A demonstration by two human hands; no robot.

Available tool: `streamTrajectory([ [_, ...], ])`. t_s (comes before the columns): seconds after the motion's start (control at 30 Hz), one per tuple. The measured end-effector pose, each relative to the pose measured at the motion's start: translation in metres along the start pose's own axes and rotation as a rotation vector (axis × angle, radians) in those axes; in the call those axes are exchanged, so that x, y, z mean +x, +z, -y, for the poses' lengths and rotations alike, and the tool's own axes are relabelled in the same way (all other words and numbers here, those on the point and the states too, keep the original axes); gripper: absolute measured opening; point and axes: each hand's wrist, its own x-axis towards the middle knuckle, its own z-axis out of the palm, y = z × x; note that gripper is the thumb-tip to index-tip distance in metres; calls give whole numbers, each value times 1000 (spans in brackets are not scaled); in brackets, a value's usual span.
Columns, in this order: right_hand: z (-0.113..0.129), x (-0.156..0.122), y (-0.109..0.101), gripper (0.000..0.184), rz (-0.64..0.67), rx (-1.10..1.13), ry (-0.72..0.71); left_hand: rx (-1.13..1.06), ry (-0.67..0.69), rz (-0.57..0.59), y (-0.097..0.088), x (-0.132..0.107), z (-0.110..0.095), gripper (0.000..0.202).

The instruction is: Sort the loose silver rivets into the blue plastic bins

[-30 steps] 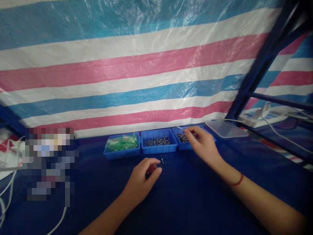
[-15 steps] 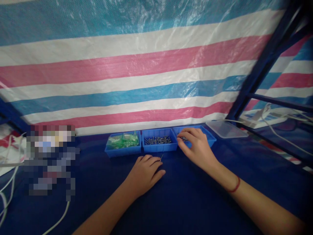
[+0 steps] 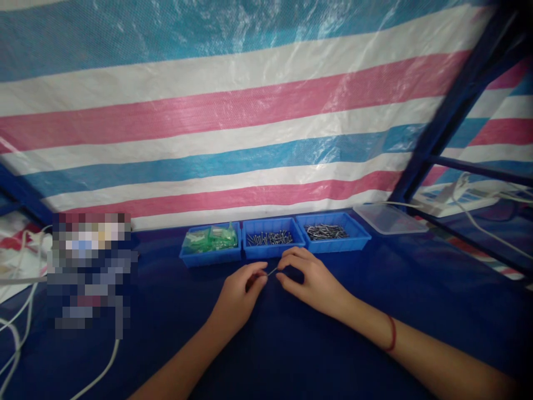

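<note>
Thin metal fastener (image 3: 272, 271) is just on the near side of the middle blue bin (image 3: 266, 252), over the bench (image 3: 270, 344). The left hand (image 3: 240, 291) pinches one end; the right hand (image 3: 315, 282) curls narrowly at the other, though I cannot tell whether it grips. Loose screws (image 3: 275, 239) lie in that bin; beside it, the left blue bin (image 3: 210, 257) holds green plastic packets (image 3: 213, 241).

Blue tabletop (image 3: 266, 350): three blue bins (image 3: 272, 253), clear lid (image 3: 390, 219).
</note>
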Motion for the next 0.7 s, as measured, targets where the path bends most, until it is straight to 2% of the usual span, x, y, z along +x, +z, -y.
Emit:
streamTrajectory([
  [0.17, 8, 0, 2, 8, 17, 227, 61, -270, -54, 45, 4, -1, -1, 28],
  [0.33, 10, -1, 3, 10, 3, 293, 88, -389, -58, 90, 5, 0, -5, 23],
  [0.57, 8, -1, 2, 10, -4, 299, 75, -380, -42, 151, 3, -1, -11, 25],
  [0.7, 9, -1, 0, 11, -4, 291, 63, -231, -40, 151, 1, -3, -13, 26],
])
